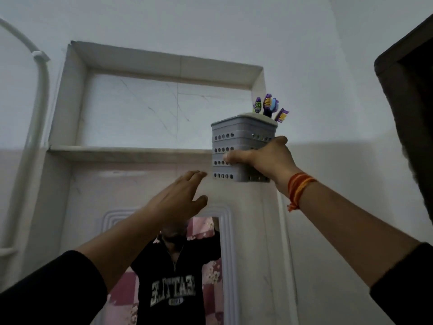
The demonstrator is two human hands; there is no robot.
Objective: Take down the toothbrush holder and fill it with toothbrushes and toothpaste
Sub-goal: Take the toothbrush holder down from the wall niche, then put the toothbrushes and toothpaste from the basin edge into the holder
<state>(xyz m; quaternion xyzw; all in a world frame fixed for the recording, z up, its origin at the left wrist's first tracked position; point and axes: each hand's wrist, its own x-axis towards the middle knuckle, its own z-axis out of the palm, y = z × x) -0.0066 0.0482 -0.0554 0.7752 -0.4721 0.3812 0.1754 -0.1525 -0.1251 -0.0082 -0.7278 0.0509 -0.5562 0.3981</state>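
A grey square toothbrush holder (pixel 241 137) with rows of round holes is held up at the right end of a recessed wall shelf (pixel 131 152). Several purple toothbrushes (pixel 269 106) stick out of its top, bristles up. My right hand (pixel 264 158) grips the holder's lower half from the right, thumb across its front. My left hand (pixel 182 195) is raised just below and left of the holder, fingers spread, holding nothing and a short gap from its bottom corner. No toothpaste is visible.
The shelf sits in a white marble niche (pixel 164 109) high on the wall. Below hangs a mirror (pixel 178 266) in a white frame, reflecting a person in a black shirt. A white pipe (pixel 39 90) runs down the left; a dark door frame (pixel 407 90) stands at right.
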